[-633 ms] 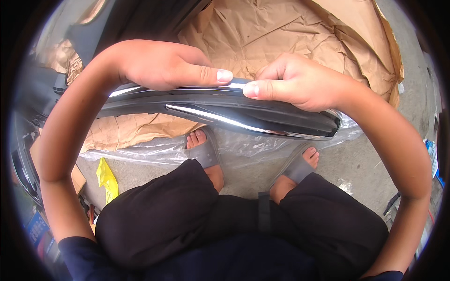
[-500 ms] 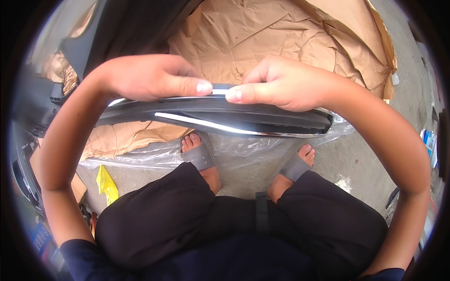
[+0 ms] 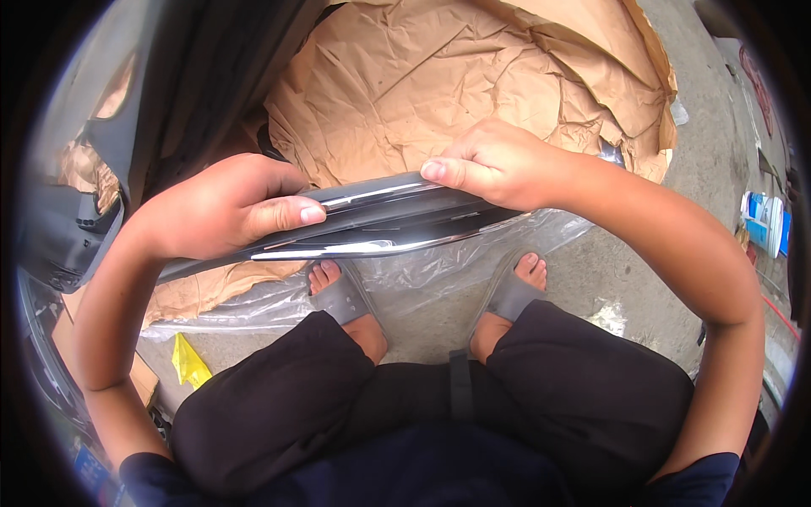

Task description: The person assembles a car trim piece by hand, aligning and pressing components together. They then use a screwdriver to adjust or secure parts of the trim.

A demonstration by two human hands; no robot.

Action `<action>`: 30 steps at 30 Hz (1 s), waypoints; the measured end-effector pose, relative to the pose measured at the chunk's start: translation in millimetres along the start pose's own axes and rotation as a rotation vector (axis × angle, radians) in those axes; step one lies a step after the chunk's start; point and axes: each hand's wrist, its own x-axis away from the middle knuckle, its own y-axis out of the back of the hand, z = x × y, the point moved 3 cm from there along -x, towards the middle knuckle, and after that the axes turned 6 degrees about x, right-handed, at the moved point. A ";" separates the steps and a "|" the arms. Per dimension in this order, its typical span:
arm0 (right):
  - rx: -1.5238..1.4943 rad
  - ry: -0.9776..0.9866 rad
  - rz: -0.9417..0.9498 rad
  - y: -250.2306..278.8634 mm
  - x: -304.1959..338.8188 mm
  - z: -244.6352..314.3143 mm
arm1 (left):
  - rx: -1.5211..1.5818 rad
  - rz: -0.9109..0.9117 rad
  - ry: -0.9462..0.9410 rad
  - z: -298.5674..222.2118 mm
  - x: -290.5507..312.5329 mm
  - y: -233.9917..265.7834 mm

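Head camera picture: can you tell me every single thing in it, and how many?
trim piece: one, black with silvery strips, in both hands
brown paper: at least one sheet, brown, top and left
clear plastic sheeting: at least one, see-through, on the floor
dark panels: count unclear, grey-black, upper left
yellow scrap: one, yellow, floor at left
cardboard: at least one, brown, lower left
container: at least one, blue and white, far right
concrete floor: one, grey, underneath
edge clutter: too blurred to count
sandals: two, grey, centre
legwear: one garment, black, lower middle
sleeves: two, dark blue, bottom corners
feet: two, in the sandals
left hand: one, gripping the trim piece's left part
right hand: one, gripping its right part
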 end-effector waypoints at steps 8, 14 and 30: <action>0.044 0.020 0.011 6.1 -1.6 1.6 | -0.032 -0.024 -0.034 -0.1 -2.0 1.1; -0.131 -0.111 0.263 20.5 6.0 -9.5 | 0.032 0.033 0.004 0.7 -9.4 4.8; -0.390 -0.165 0.355 19.8 9.8 -15.1 | 0.333 0.288 -0.033 -28.2 -71.8 -2.4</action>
